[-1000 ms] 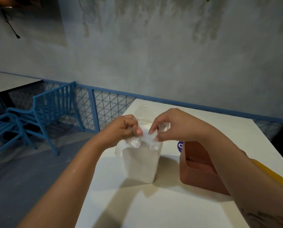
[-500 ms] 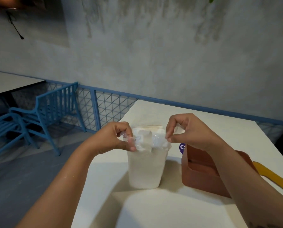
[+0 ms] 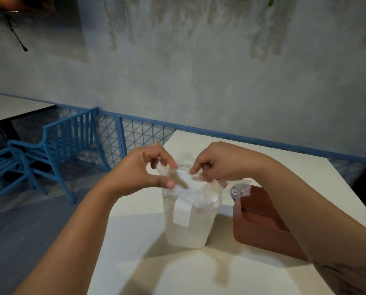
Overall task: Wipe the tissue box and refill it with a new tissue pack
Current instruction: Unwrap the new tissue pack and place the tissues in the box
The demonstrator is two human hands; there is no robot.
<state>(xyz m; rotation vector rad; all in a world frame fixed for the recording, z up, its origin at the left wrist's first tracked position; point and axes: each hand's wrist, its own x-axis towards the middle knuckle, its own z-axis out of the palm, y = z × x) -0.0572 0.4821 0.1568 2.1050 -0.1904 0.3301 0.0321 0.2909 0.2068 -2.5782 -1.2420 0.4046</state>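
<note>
Tissue pack upright, crinkly clear wrap pinched by left hand, right hand

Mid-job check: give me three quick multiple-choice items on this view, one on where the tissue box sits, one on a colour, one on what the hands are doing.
1. Where is the tissue box relative to the tissue pack?
A. To its right, on the table
B. To its left
C. On top of it

2. What colour is the chair?
A. Red
B. Blue
C. White

3. Which hands pinch the top of the pack?
A. Left hand and right hand together
B. Left hand alone
C. Neither hand

Answers:
1 A: the box stands on the table just right of the upright pack.
2 B: its frame and slats are blue.
3 A: both hands have fingers and thumb closed on the pack's top.
</note>
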